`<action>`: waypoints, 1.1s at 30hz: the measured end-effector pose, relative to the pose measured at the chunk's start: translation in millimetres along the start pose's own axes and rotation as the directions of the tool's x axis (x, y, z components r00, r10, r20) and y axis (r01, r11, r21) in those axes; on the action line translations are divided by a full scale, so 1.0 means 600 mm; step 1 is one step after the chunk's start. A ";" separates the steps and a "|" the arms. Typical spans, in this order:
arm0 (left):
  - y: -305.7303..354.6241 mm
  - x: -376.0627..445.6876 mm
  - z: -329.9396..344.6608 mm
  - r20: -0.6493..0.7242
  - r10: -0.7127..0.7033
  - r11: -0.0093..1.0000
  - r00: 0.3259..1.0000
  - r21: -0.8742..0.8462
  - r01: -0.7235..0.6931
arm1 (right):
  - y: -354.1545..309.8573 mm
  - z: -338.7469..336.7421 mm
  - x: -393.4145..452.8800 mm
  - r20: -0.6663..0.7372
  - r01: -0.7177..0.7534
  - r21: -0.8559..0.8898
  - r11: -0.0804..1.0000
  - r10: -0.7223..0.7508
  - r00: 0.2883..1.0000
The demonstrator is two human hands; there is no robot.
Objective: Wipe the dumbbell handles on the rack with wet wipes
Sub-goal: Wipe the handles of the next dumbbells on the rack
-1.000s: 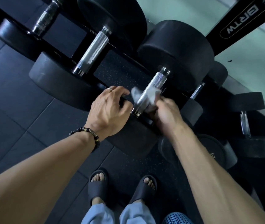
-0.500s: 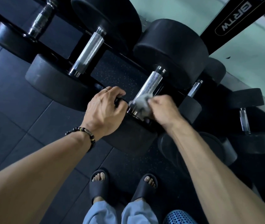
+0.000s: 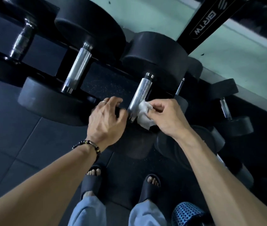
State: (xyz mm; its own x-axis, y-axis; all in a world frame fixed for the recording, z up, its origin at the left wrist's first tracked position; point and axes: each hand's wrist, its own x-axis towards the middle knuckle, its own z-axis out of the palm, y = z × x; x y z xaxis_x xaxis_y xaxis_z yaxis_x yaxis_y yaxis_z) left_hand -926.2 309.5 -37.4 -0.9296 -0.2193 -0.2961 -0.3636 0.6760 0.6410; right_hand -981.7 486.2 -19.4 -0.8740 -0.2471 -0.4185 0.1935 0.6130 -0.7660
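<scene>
A black dumbbell lies on the rack with a knurled chrome handle [image 3: 140, 93] running up and to the right. My right hand [image 3: 165, 116] pinches a crumpled white wet wipe [image 3: 144, 115] just right of the handle's near end; the wipe touches the handle's side there. My left hand [image 3: 106, 118], with a ring and a beaded bracelet, curls its fingers over the edge of this dumbbell's near weight head [image 3: 129, 144], left of the handle.
Another dumbbell handle [image 3: 78, 69] lies to the left, and a darker one [image 3: 21, 41] at far left. Smaller dumbbells [image 3: 225, 108] sit on a lower tier at right. A black rack upright [image 3: 206, 23] crosses the top right. Both my feet in sandals [image 3: 91, 180] stand on dark floor tiles.
My right hand has drawn the wipe off the handle to its right side, leaving the handle bare. My left hand stays on the near weight head. The camera view has shifted.
</scene>
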 end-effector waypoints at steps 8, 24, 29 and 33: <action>-0.003 0.028 -0.075 0.232 0.329 0.937 0.915 -0.204 -0.285 | -0.077 0.020 -0.027 -0.080 0.056 0.041 0.998 -0.053 0.995; 0.017 0.061 -0.082 0.391 -0.053 0.590 0.919 -0.730 0.345 | -0.065 0.115 -0.059 -0.354 0.223 -0.066 0.973 -0.232 0.906; 0.017 0.071 -0.086 0.437 0.047 0.550 0.898 -0.762 0.342 | -0.078 0.087 -0.053 -0.364 0.024 0.373 0.927 0.123 0.923; 0.033 0.074 -0.080 0.355 0.027 0.728 0.934 -0.647 0.225 | -0.067 0.087 -0.043 -0.484 0.067 0.156 0.986 0.017 0.875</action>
State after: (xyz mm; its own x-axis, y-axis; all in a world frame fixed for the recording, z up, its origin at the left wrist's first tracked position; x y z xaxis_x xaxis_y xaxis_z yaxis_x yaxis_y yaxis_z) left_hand -977.3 279.2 -3.7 -0.8575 0.0635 -0.5106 -0.5123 -0.0124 0.8587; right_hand -943.5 428.8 -3.5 -0.9770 0.1579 -0.1430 0.2018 0.4709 -0.8588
